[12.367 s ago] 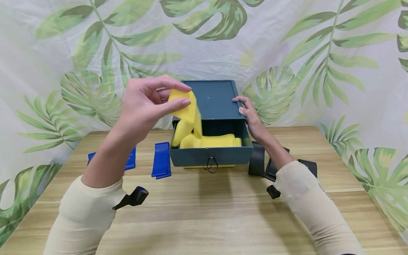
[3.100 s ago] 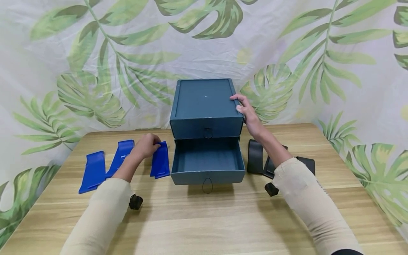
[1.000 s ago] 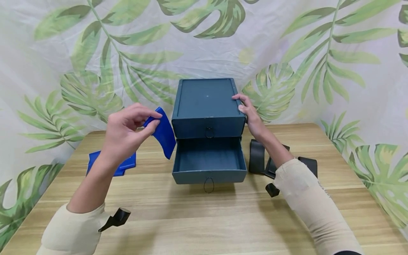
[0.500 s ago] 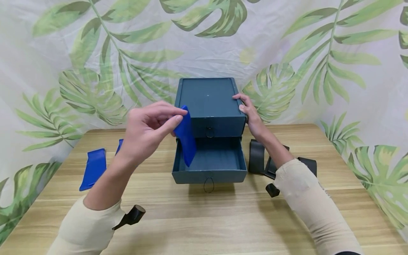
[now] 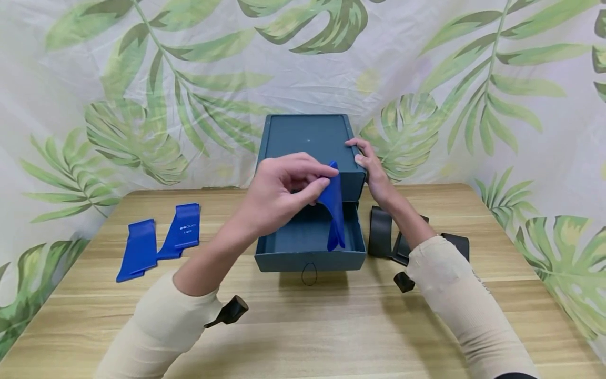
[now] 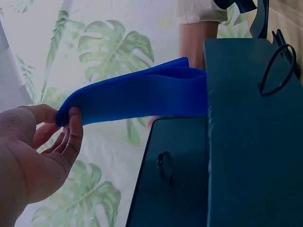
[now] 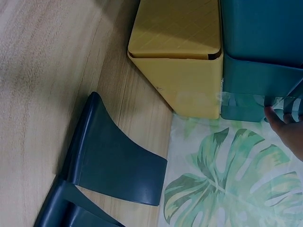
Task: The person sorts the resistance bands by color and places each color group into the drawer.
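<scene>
The left hand (image 5: 284, 193) has its thumb and fingers (image 6: 75, 130) pinched on one end of a folded blue band (image 5: 334, 210). The band hangs down into the pulled-out lower drawer (image 5: 307, 262), its free end behind the drawer's front wall; whether it touches the drawer floor cannot be told. The blue-green drawer cabinet (image 5: 307, 139) stands near the middle of the surface's far edge, and a cord loop (image 5: 309, 274) hangs from the open drawer's front. The right hand (image 5: 372, 167) grasps the right edge of the cabinet's top, fingers bent over it.

Toward the left edge of the surface (image 5: 307, 331) lie two more folded bands: a plain blue one (image 5: 139, 245) and, just beside it, one printed "Light" (image 5: 188, 223). Black bands (image 5: 380, 231) lie right of the cabinet, partly covered by the right forearm. Leaf-patterned cloth (image 5: 303, 79) hangs behind the far edge.
</scene>
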A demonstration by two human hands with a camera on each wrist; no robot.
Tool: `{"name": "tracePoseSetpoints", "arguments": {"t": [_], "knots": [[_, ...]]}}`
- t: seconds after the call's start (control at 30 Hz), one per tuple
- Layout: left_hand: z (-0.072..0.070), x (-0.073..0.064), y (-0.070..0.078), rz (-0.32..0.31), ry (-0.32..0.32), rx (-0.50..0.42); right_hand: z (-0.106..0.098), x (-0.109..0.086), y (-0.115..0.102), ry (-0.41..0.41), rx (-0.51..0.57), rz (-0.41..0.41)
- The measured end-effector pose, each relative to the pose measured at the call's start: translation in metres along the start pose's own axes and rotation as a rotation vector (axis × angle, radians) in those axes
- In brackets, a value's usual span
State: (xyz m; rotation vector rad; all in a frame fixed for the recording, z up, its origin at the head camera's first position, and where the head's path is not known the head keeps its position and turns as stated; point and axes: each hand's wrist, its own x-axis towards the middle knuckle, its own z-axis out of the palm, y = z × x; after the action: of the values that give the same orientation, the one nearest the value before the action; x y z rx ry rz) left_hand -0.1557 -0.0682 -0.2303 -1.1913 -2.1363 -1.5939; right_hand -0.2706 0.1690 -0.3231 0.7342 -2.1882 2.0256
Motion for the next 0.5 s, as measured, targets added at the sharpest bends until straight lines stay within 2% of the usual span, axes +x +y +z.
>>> {"name": "tracePoseSetpoints", "arguments": {"t": [0.2, 0.4, 0.5], "knots": [[0.013, 0.011, -0.005, 0.019, 0.007, 0.033, -0.001, 0.0, -0.001, -0.009, -0.002, -0.013], [0.016, 0.018, -0.004, 0.018, 0.032, 0.036, -0.001, 0.001, 0.001, -0.01, 0.0, -0.022], [0.018, 0.018, -0.005, 0.012, 0.021, 0.053, -0.001, 0.001, 0.001, -0.001, 0.0, -0.022]]}}
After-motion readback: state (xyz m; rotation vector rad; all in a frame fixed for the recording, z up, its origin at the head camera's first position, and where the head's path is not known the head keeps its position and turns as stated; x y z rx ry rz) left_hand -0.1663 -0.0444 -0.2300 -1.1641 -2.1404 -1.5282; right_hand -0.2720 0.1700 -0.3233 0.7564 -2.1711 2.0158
